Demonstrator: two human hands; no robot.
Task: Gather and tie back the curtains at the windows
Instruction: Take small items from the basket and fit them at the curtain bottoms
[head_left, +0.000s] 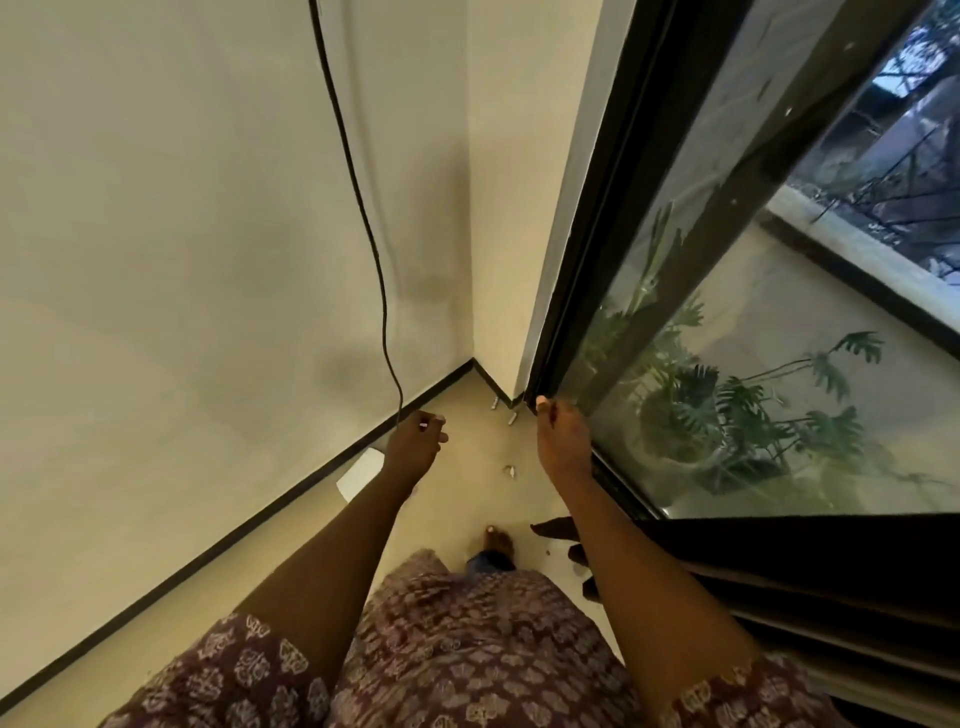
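Observation:
A dark curtain (810, 582) lies bunched in folds at the lower right, below the sliding window (753, 291), with my right forearm in front of it. My right hand (563, 441) reaches ahead with straight fingers resting on the window's black frame (587, 291) near the floor. It holds nothing. My left hand (415, 441) is out in front near the left wall, fingers curled. A thin black cord (382, 291) hangs down the wall and ends at this hand, which appears to grip its lower end.
I stand in a room corner, white wall (182, 260) left, window right. On the floor lie a white paper (358, 473) by the skirting, small scraps (509, 470) and my bare foot (498, 540). Leafy potted plants (727, 415) stand outside the glass.

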